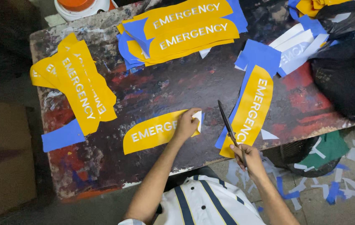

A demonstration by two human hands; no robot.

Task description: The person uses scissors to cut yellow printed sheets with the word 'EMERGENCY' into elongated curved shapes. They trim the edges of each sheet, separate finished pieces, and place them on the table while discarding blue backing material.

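Observation:
A curved yellow sticker [152, 131] with white lettering lies on the stained dark table [160, 87] in front of me. My left hand [187, 123] pinches its right end, where a white corner of backing is lifted. My right hand [249, 155] grips the handle of a long dark blade [226, 121] that points up and away, its tip near the table's middle. Just right of the blade lies another yellow sticker [252, 109] on blue backing.
Stacks of yellow stickers sit at the far edge [185, 27] and at the left [79, 85]. White and blue backing pieces [296, 48] lie by a black plastic bag [346, 75] on the right. Scraps [331, 187] litter the floor. An orange-topped container [79, 6] stands beyond the table.

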